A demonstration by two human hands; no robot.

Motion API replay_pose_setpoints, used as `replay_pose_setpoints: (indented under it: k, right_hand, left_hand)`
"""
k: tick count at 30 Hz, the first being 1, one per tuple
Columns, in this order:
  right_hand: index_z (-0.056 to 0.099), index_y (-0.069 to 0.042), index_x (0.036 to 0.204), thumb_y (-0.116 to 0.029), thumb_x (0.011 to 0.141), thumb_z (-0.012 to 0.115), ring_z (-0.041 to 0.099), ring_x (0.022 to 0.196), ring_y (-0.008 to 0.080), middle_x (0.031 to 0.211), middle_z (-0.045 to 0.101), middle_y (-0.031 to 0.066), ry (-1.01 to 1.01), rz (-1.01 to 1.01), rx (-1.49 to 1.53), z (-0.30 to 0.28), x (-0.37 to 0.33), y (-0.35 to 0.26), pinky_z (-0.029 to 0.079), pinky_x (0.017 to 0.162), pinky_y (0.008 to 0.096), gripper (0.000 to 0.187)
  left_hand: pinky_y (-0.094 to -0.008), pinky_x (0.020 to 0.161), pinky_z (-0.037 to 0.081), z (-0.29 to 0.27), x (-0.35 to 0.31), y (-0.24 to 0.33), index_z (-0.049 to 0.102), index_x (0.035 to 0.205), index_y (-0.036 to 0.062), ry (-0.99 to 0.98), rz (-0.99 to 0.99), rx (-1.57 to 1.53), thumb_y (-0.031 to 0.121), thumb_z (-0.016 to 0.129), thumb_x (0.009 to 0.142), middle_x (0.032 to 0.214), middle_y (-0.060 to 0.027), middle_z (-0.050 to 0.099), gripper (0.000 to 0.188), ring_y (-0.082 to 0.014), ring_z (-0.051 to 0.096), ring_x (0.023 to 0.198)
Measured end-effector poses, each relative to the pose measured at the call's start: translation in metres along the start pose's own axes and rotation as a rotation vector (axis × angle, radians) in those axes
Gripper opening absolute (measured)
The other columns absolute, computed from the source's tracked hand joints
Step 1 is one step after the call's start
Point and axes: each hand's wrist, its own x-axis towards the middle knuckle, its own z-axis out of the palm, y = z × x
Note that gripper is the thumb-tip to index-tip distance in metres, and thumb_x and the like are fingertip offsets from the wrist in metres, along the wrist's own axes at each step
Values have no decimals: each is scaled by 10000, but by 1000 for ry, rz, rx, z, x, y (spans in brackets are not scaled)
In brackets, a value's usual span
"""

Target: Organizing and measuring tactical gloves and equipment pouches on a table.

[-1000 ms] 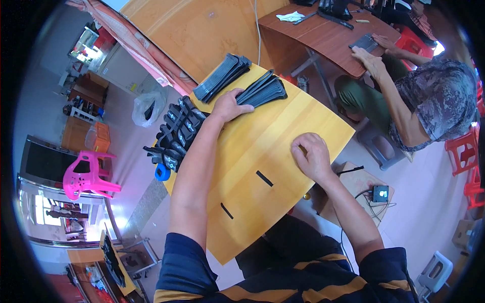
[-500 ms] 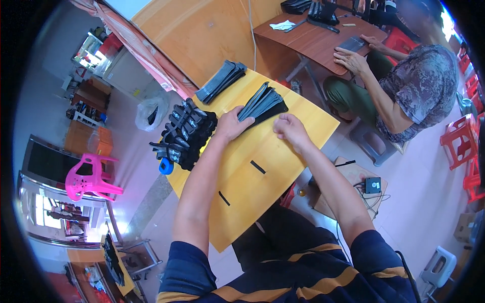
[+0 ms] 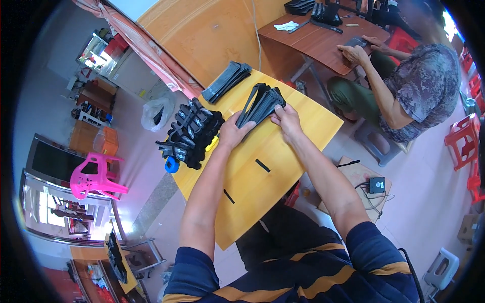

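Note:
A fanned stack of dark grey and black strips (image 3: 260, 107) is held above the yellow table (image 3: 247, 212). My left hand (image 3: 234, 130) is closed around its near left end, thumb on top. My right hand (image 3: 287, 120) pinches the stack's right side near the far end, fingertips partly hidden by it. At the far end some strips bow apart, leaving gaps. A second stack of similar strips (image 3: 227, 82) lies at the table's far corner. Left of my left hand sits a pile of black strapped bundles (image 3: 187, 130) with pale marks.
Beside the pile are a blue round object (image 3: 172, 164) and a yellow object (image 3: 212, 143). Two short black strips or marks (image 3: 262, 165) show on the tabletop. At right, a person (image 3: 422, 93) works at a brown table (image 3: 303, 38). A pink chair (image 3: 96, 175) stands left.
My right hand has moved from beside the stack onto its right side and grips it. The stack has turned and its strips have spread. The other person's nearer hand has shifted on their dark piece.

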Motion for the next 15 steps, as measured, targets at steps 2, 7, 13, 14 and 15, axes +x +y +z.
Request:
replay_pose_setpoints:
  k: [2, 7, 13, 14, 15]
  right_hand:
    - [664, -137, 1148, -213, 1042, 565, 651, 857, 104, 1007, 704, -22, -14, -19, 32, 1, -2, 4, 509, 799, 289, 164]
    - [675, -101, 1127, -183, 1028, 584, 619, 817, 83, 973, 700, -30, -92, -124, 59, 24, -8, 0, 492, 781, 252, 157]
    - [676, -72, 1078, -152, 1030, 583, 577, 769, 51, 903, 681, -35, -131, -224, 5, 35, -24, -6, 475, 725, 218, 132]
    - [675, -72, 1068, -153, 1029, 586, 573, 763, 53, 895, 678, -34, -125, -232, 6, 35, -24, -6, 474, 724, 218, 127]
    - [674, -71, 1059, -153, 1029, 588, 569, 757, 56, 888, 676, -32, -120, -240, 7, 34, -23, -5, 473, 724, 218, 123]
  left_hand:
    - [-371, 926, 535, -2, -4, -1, 644, 1316, 64, -40, -48, -105, 499, 810, 802, 1164, -174, 720, 693, -270, 696, 1057]
    - [-309, 870, 516, -4, -13, -15, 656, 1267, 37, -59, -87, -346, 448, 795, 843, 1045, -69, 726, 606, -141, 657, 956]
    - [-300, 885, 495, 5, -26, -19, 653, 1239, 28, 23, -25, -551, 407, 752, 901, 1068, -27, 689, 518, -132, 611, 960]
    - [-300, 885, 495, 5, -26, -19, 653, 1239, 28, 24, -24, -553, 407, 752, 901, 1068, -27, 689, 518, -132, 611, 960]
    - [-297, 889, 496, 4, -26, -18, 650, 1253, 29, 12, -25, -544, 402, 754, 901, 1074, -30, 691, 523, -133, 613, 964]
